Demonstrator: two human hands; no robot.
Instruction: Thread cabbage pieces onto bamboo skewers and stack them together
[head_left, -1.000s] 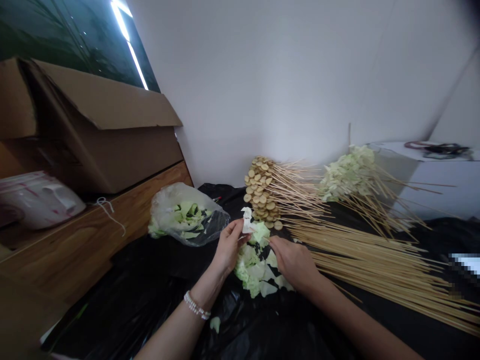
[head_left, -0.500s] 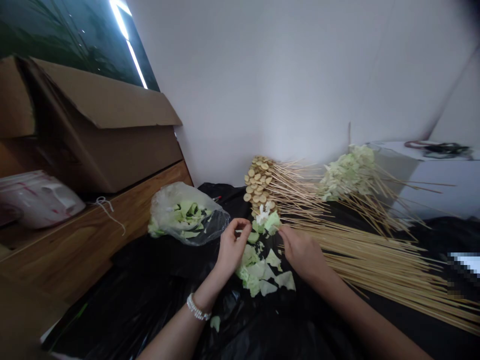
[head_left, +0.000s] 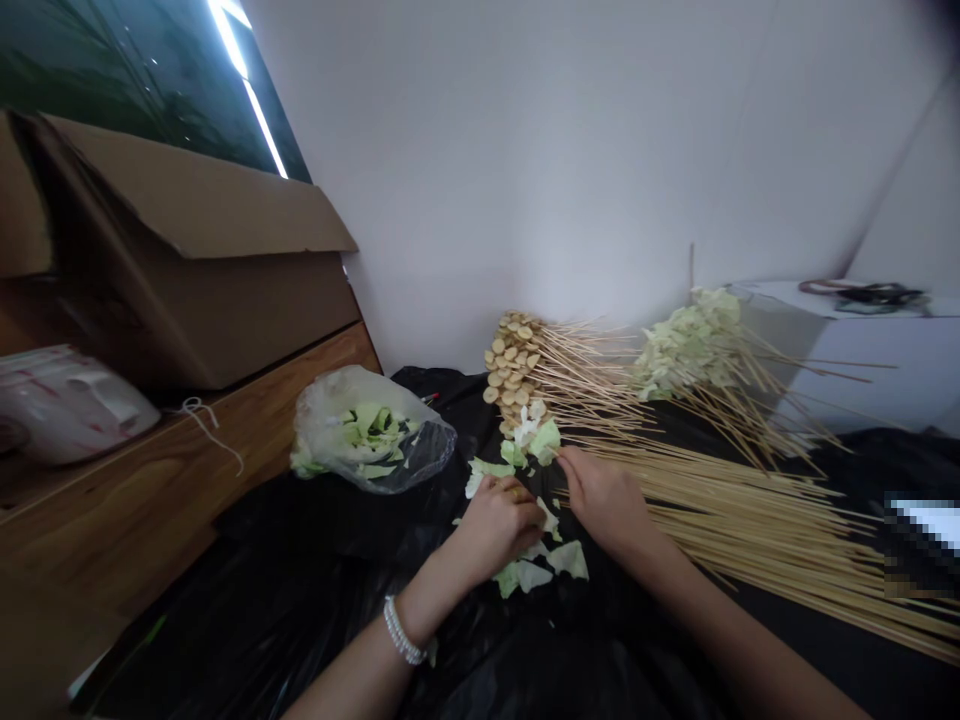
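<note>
Pinching a green-and-white leaf cluster (head_left: 543, 440), the right hand (head_left: 604, 500) has it just to its left; the left hand (head_left: 495, 530) curls over pale-green leaf pieces (head_left: 568, 560), its hold too hidden to tell.

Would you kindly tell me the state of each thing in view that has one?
Loose cabbage pieces: scattered
Left hand: curled over those pieces
Right hand: closed, holding cabbage leaves
Clear plastic bag: open, greens inside
Cardboard box: flap open
Bamboo skewers: bare, piled flat
Round-slice skewers: loaded, stacked
Cabbage skewers: loaded, heaped
Black plastic sheet: creased
</note>
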